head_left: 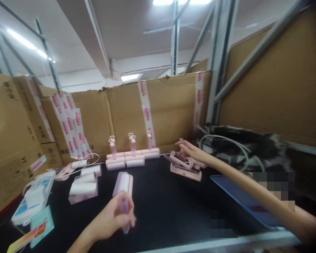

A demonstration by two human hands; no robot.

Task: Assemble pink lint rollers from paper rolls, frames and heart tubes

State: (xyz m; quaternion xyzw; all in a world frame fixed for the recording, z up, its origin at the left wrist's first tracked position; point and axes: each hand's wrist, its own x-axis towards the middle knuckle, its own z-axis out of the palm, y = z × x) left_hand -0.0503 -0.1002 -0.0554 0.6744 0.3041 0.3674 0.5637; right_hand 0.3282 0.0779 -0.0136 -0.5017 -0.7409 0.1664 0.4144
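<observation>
My left hand (113,214) is closed around a translucent purple tube (124,207) held upright at the near middle. Just behind it, partly covered by the fingers, a pale case with a white roll and pink edge (125,183) lies on the black table. At the back right, my right hand (191,149) reaches over a heap of pink plastic parts (180,161). Its fingers are pressed together at a small pinkish piece, too blurred to name. A pink holder-shaped part (185,173) lies at the front of that heap.
Pink-and-white roll units (135,161) stand at the back, with heart-topped tubes (133,146) upright. White rolls (83,189), a power strip (33,203), and a yellow-orange cutter-like item (28,237) are left. A blue-edged tablet-like panel (242,196) lies right. Cardboard walls (123,116) enclose the table.
</observation>
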